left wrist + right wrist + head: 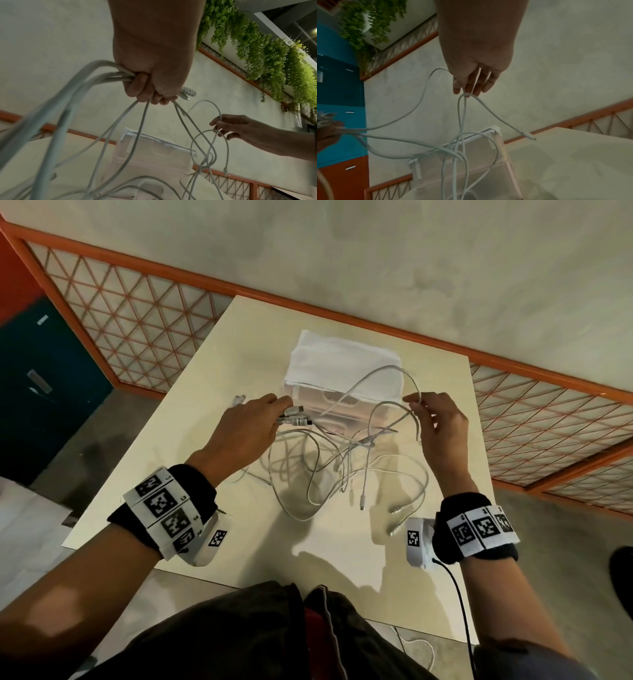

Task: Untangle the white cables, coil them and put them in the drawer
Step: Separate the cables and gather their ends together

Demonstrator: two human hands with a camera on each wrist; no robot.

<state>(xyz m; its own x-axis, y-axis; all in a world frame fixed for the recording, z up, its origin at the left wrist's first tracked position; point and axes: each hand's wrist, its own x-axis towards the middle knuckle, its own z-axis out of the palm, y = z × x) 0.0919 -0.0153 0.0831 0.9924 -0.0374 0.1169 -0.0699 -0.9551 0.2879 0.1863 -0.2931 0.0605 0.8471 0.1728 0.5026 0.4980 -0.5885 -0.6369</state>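
A tangle of white cables (329,470) lies on the cream table (219,364), partly lifted. My left hand (253,426) grips a bundle of cable ends with their plugs (297,416) sticking out; in the left wrist view the fingers (147,93) are curled round several strands (106,78). My right hand (435,419) pinches one cable loop (416,395) between thumb and fingers, held up over the tangle; the right wrist view shows that pinch (465,90) and a loose plug (529,136) hanging. A small translucent drawer unit (329,405) stands behind the cables.
A folded white cloth (342,361) covers the drawer unit's top. An orange lattice railing (137,313) runs behind the table. A dark teal cabinet (44,385) stands at the left. Black wires run from my wrist cameras.
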